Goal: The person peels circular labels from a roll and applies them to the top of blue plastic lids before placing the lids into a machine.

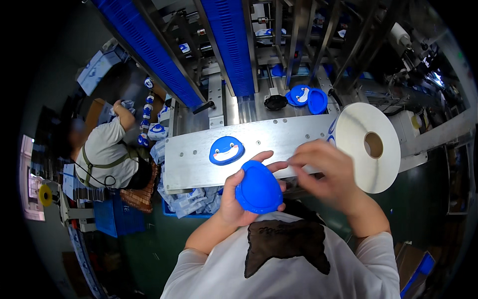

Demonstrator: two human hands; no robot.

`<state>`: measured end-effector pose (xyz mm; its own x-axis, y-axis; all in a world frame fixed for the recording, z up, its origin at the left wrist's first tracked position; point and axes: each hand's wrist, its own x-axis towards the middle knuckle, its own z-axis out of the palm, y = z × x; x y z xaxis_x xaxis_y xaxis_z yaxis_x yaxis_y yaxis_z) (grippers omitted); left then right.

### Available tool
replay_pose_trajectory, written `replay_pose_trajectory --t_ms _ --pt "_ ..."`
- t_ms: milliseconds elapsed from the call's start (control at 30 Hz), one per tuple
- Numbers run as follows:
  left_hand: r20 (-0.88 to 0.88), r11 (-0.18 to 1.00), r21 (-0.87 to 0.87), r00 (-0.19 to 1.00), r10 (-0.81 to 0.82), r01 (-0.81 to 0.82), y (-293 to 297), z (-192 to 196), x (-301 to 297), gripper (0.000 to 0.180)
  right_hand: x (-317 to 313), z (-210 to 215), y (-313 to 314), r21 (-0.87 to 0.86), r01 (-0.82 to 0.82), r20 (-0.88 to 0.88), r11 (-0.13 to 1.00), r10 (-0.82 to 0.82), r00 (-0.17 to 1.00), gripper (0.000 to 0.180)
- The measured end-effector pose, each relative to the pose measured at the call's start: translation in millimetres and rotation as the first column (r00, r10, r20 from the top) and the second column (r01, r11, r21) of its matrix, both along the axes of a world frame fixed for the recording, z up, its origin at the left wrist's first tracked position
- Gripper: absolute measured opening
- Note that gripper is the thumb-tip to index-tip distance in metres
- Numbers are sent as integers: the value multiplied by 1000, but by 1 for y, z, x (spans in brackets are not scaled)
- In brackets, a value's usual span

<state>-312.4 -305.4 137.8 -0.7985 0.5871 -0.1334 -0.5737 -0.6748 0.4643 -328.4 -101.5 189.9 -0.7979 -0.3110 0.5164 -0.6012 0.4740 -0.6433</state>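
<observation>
My left hand (232, 198) is closed round a glossy blue plastic lid (259, 187), held just off the front edge of the metal table. The lid is rounded, with a raised rim and no print on the side I see. Beside it my right hand (328, 172) is bent in a pinch, its fingertips close to my left fingers; anything between them is too small to make out. On the table behind lies another blue lid (227, 150) with a smiling cartoon whale face. Farther back right are a face-printed lid (299, 94) and a plain blue one (317, 101).
A large white label roll (366, 149) stands at the table's right end. Tall stacks of blue parts (228, 45) rise between metal guides behind the metal table (189, 172). Wipe packs (191, 202) fill a blue crate below. A co-worker (107, 144) sits at the left.
</observation>
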Motion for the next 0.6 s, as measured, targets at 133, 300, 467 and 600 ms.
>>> replay_pose_trajectory --t_ms 133,300,467,600 --pt "-51 997 -74 999 3 -7 5 7 1 63 -4 -14 -19 102 -122 -62 987 129 990 20" --pt "-44 994 -101 998 -34 30 3 -1 3 65 3 -2 -4 39 -163 59 986 161 985 19" --pt "-20 993 -117 1000 -4 2 0 0 1 66 16 0 10 -85 64 135 994 -52 989 19" --pt "3 998 -59 1000 26 -26 -5 -3 -1 63 11 2 15 -134 3 21 991 0 1000 20"
